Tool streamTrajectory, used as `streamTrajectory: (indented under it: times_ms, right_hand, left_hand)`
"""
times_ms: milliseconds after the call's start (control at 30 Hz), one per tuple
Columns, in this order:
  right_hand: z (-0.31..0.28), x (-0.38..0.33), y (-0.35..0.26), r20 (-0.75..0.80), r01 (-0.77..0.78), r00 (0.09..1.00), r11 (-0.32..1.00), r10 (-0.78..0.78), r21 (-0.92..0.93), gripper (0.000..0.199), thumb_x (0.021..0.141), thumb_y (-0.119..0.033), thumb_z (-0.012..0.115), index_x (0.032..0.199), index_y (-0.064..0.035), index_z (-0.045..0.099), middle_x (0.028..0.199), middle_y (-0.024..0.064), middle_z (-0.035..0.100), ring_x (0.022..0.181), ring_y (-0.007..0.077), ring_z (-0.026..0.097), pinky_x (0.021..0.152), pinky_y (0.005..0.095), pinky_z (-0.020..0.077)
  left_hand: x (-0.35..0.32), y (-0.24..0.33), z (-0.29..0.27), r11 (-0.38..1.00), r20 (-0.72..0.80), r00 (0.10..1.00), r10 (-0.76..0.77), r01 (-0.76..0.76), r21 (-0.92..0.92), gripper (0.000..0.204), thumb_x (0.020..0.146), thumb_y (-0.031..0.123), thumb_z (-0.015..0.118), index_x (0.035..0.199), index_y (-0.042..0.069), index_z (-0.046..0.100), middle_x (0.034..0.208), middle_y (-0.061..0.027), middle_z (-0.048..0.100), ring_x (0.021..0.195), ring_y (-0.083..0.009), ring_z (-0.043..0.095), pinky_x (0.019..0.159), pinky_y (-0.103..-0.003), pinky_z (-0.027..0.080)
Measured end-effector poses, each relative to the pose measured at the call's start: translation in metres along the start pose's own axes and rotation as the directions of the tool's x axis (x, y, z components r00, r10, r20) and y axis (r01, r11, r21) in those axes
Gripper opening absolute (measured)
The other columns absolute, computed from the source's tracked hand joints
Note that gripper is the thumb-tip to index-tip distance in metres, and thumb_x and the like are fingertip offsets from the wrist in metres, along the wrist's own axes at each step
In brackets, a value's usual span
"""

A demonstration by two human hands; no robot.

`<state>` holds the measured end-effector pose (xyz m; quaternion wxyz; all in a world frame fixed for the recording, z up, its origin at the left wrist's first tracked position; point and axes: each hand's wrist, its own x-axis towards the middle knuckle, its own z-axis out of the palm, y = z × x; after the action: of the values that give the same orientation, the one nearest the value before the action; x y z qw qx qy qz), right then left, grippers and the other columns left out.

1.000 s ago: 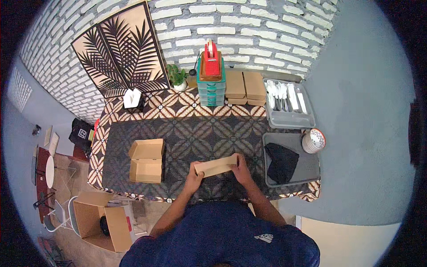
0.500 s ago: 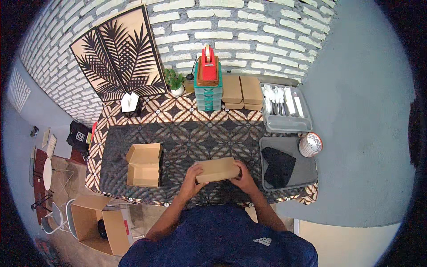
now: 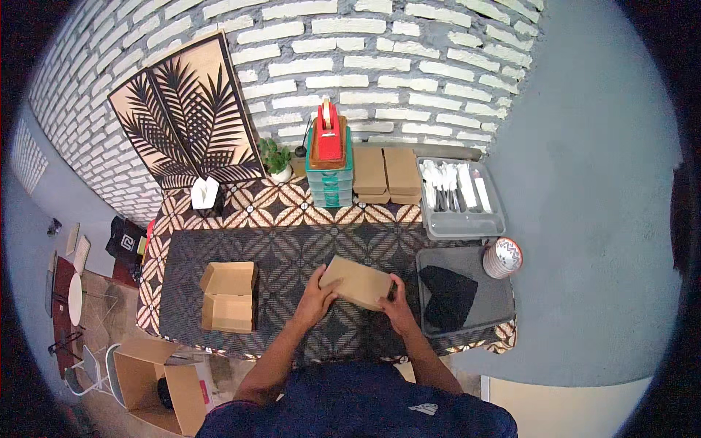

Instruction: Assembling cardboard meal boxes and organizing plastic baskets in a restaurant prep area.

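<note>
Head view. The brown cardboard box (image 3: 358, 280), rectangular and apparently closed, is the thing in hand and serves as the landmark. It lies between both hands, above or on the dark patterned mat (image 3: 285, 244); contact with the mat cannot be confirmed. Its long axis runs obliquely, the right end nearer the wearer.

Left hand (image 3: 314, 301): fingers partly open and curved around the box's left end, thumb toward the near side. Right hand (image 3: 399, 306): fingers bent, gripping the right end, with the opening set by the box's width. Fingertips beneath the box are hidden. Holding opposite ends likely keeps the box balanced and lets its angle be controlled.

Left of the box, apart from it, stands an open brown cardboard box (image 3: 228, 306), lid hinged away from the wearer, exposing its interior. Right of the box is a flat gray plastic tray (image 3: 491, 310) bearing a black folded cloth (image 3: 447, 296); its raised rim presumably contains items. Beyond the box stand closed brown cardboard boxes (image 3: 385, 173), side by side against the wall, probably to save space, and a teal drawer unit (image 3: 330, 191).
</note>
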<state>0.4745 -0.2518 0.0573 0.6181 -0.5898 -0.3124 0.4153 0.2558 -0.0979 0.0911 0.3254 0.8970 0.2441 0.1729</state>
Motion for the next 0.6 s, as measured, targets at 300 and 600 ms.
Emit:
streamTrajectory:
  times_ms: [300, 600]
  right_hand:
    - [0.002, 0.114, -0.084, -0.44, 0.334, 0.858, 0.939, -0.266, 0.085, 0.07, 0.086, -0.017, 0.076, 0.136, -0.0103, 0.026, 0.125, 0.0134, 0.044, 0.111, 0.0219, 0.049, 0.087, 0.0346, 0.0482]
    - [-0.034, 0.268, -0.077, -0.479, 0.23, 0.705, 0.807, -0.523, -0.544, 0.069, 0.085, -0.027, 0.076, 0.132, -0.0038, 0.032, 0.123, 0.0285, 0.049, 0.114, 0.0384, 0.054, 0.095, 0.0466, 0.0435]
  left_hand:
    - [0.188, 0.042, 0.001, 0.988, -0.459, 0.887, -0.047, -0.027, -0.154, 0.064, 0.09, 0.018, 0.066, 0.144, 0.004, 0.034, 0.144, -0.0268, 0.034, 0.133, -0.0409, 0.036, 0.11, -0.046, 0.032]
    - [0.31, -0.032, 0.071, 0.401, 0.023, 0.842, -0.539, 0.28, -0.872, 0.057, 0.091, 0.03, 0.064, 0.128, -0.007, 0.044, 0.123, -0.0204, 0.055, 0.111, -0.0315, 0.055, 0.092, -0.04, 0.046]
